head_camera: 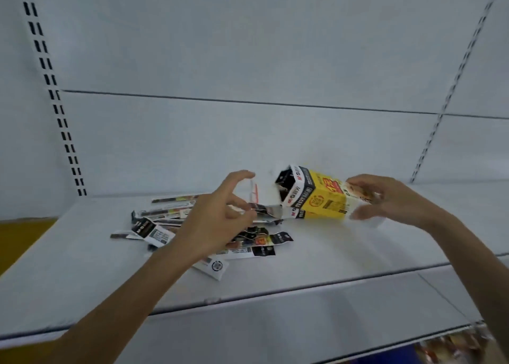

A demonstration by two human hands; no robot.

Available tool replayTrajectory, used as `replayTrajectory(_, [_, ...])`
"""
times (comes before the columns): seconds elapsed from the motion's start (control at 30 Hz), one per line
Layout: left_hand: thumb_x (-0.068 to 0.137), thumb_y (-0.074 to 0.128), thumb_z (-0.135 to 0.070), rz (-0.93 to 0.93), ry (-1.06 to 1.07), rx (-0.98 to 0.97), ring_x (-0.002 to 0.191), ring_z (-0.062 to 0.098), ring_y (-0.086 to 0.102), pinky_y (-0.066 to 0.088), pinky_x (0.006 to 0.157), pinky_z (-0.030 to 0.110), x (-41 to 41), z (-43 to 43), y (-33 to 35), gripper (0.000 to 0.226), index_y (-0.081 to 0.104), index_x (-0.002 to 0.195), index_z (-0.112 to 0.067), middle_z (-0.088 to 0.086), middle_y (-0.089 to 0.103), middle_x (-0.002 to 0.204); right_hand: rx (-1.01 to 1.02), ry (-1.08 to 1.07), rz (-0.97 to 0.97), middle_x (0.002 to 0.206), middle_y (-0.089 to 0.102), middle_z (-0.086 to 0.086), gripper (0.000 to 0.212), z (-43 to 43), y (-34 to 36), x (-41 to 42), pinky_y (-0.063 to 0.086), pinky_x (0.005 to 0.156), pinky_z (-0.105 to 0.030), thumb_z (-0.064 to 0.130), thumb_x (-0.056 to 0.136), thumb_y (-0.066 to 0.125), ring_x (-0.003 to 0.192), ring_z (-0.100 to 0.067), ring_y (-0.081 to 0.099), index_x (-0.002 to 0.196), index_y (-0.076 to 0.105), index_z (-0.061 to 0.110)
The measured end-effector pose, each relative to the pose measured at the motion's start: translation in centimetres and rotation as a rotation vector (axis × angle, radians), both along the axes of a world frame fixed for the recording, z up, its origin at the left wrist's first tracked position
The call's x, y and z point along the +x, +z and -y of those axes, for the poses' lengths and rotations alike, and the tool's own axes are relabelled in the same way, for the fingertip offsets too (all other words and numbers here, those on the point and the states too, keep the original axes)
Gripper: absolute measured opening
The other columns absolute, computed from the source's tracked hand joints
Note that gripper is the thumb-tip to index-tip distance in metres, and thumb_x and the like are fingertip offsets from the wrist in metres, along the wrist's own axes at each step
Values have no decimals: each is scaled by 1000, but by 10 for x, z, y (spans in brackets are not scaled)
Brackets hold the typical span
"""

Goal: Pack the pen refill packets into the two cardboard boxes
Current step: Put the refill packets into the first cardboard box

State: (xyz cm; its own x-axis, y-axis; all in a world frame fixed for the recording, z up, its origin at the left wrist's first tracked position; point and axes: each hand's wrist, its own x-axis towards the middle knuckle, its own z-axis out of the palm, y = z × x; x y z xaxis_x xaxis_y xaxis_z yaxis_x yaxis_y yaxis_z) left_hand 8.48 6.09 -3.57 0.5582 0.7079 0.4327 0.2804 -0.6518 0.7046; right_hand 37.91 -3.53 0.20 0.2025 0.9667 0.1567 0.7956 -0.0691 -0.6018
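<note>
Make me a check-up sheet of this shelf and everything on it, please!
Surface: white metal shelf, packets lying on it.
Job's things: yellow cardboard box tilted, open end facing left, dark packets inside; loose pile of black-and-white pen refill packets; second box not seen.
Clutter: nothing seen.
Grips: right hand holds the box's closed end; left hand curled over the pile, hold unclear.
Cables: nothing seen.
Surroundings: white back panel with slotted uprights; blurred goods below.
</note>
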Motion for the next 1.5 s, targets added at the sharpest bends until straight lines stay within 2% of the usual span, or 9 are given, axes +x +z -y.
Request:
replayTrajectory(0.17, [70, 32, -74, -635, 161, 201, 132, 11, 26, 24, 108, 40, 22, -20, -43, 76, 26, 136, -36, -10, 33, 143, -191, 8, 231, 139, 35, 8, 87, 3, -31, 47, 35, 104, -28, 28, 56, 77, 132, -17, 36, 127, 29, 46])
replayTrajectory(0.33, [67, 6, -77, -733, 229, 234, 134, 12, 26, 19, 110, 48, 38, -27, -56, 85, 32, 135, -33, -8, 35, 143, -212, 136, 490, 156, 6, 16, 95, -39, -49, 63, 14, 115, -50, 46, 70, 72, 144, -8, 5, 132, 1, 59])
replayTrajectory(0.6, [93, 40, -20, 277, 397, 47, 88, -11, 53, 34, 76, 3, 30, -9, -25, 27, 66, 86, -22, -11, 64, 97, -196, 108, 564, 157, 7, 14, 82, -91, -48, 63, 10, 112, -54, 39, 83, 61, 145, -12, 8, 146, 8, 42])
replayTrajectory(0.73, [88, 45, -2, 205, 393, 29, 87, -4, 55, 42, 71, 16, -5, -12, -14, 31, 65, 83, -25, -12, 64, 96, -185, 69, 616, 157, 10, 10, 79, -104, -52, 63, 9, 113, -59, 37, 84, 58, 145, -15, 9, 146, 9, 39])
replayTrajectory(0.87, [74, 56, -21, -205, 180, 28, 111, -6, 45, 36, 85, 8, -48, -17, -26, 30, 61, 98, -39, -20, 54, 115, -136, 47, 718, 157, 2, -5, 88, -96, -49, 32, 5, 115, -50, 18, 79, 59, 145, -22, -3, 149, 5, 25])
replayTrajectory(0.97, [66, 54, -36, -423, 129, 129, 112, -21, 31, 26, 87, -1, -64, -24, -41, 43, 54, 108, -49, -33, 44, 119, 237, 239, 458, 144, 35, 1, 71, -80, -45, -19, 27, 107, -33, 6, 75, 62, 134, -17, 29, 140, 36, 21])
replayTrajectory(1.1, [72, 50, -40, -376, 150, 324, 101, -7, 47, 31, 86, 2, -66, -31, -53, 44, 61, 113, -31, -18, 60, 111, 152, 549, 199, 110, 58, 20, 44, -65, -49, -89, 36, 81, -7, 26, 81, 70, 101, 4, 52, 123, 56, 27])
replayTrajectory(1.27, [77, 49, -41, -305, 237, 509, 88, 3, 52, 46, 80, 25, -70, -36, -56, 37, 68, 102, -20, -5, 70, 95, 161, 556, 286, 103, 62, 5, 32, -85, -73, -121, 43, 86, -28, 36, 84, 64, 98, -11, 54, 113, 63, 23])
replayTrajectory(1.5, [84, 39, -45, -243, 427, 566, 68, 24, 61, 45, 59, 26, -87, -39, -39, 41, 63, 97, -14, 2, 68, 84, 221, 402, 142, 84, 61, 15, 14, -88, -56, -125, 42, 70, -11, 16, 84, 66, 75, 3, 57, 97, 73, 13])
